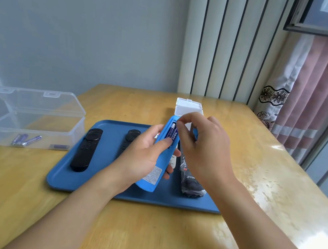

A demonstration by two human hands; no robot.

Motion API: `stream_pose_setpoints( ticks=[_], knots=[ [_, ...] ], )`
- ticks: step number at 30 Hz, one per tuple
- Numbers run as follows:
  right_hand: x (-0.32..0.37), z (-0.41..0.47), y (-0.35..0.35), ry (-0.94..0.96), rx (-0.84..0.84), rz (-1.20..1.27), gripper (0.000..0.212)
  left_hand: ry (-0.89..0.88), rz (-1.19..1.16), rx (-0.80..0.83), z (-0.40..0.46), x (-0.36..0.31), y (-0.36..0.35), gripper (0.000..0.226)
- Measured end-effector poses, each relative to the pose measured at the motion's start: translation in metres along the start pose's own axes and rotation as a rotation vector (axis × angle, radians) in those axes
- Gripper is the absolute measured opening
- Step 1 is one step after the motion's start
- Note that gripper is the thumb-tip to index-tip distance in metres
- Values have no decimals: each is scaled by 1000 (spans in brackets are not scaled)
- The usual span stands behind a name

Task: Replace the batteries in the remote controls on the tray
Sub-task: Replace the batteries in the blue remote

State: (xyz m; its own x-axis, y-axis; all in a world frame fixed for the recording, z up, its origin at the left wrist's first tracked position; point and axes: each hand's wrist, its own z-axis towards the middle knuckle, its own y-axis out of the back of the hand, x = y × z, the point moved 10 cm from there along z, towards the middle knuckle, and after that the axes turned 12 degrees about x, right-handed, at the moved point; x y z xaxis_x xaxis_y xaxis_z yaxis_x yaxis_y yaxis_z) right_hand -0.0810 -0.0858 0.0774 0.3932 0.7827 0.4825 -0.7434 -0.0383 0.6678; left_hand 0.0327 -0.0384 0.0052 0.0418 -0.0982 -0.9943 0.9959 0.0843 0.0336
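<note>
Care with polarity is mattering most here: the battery (172,133) should be going in flat, spring end first, not forced. Above the tray (114,127), the left hand (144,155) is gripping the blue remote (160,153) back-up, thumb pressing the battery's lower end. The right hand (199,148) is pinching narrowly at the battery's top end, directly above the open compartment. Beside the tray's left edge, a clear box (32,124) is holding more batteries (28,140).

Home room: floral curtain (274,110), wooden table (144,227).
</note>
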Motion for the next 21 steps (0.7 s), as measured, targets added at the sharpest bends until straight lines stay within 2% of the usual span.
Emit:
stream_pose_setpoints(
  ticks=[4, 8, 15, 21],
  knots=[
    [-7, 0, -5, -68, 39, -37, 15, -14, -42, 3, 0, 1, -1, 17],
    [0, -3, -8, -33, 38, -75, 20, -25, -32, 15, 0, 1, -3, 14],
    [-3, -1, -16, -26, 62, -91, 19, -44, 9, 15, 2, 3, -3, 17],
    [-3, -1, -30, -50, 156, -31, 23, -77, 182, -25, 2, 1, 5, 19]
  ],
)
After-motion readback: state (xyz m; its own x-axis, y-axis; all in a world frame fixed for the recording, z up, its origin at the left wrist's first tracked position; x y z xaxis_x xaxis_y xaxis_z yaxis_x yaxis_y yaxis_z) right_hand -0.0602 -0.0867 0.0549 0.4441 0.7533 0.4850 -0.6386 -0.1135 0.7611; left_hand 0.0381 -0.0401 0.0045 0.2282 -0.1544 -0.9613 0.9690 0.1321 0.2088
